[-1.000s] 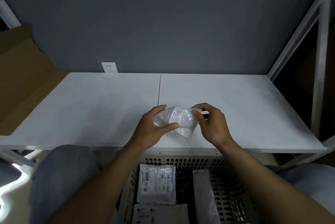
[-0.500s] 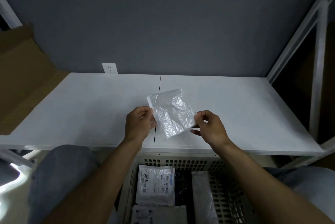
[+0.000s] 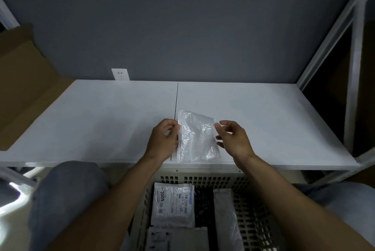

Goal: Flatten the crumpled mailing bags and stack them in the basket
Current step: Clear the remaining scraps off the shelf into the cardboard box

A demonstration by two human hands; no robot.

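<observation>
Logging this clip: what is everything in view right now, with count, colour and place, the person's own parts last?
clear mailing bag: one, see-through, wrinkled, on the table near its front edge
table: one, white, across the middle
basket: one, cream, perforated, below the table's front edge
labelled bags: two, white, basket's left side
black bag: one, basket's middle
pale plastic bag: one, basket's right side
cardboard: brown, far left
wall socket: one, white, behind the table
shelf frame: white, right
left hand: pinches the clear bag's left edge
right hand: fingers relaxed, by its right edge

Left hand (image 3: 162, 141) pinches mailing bag (image 3: 197, 139), right hand (image 3: 233, 139) beside
</observation>
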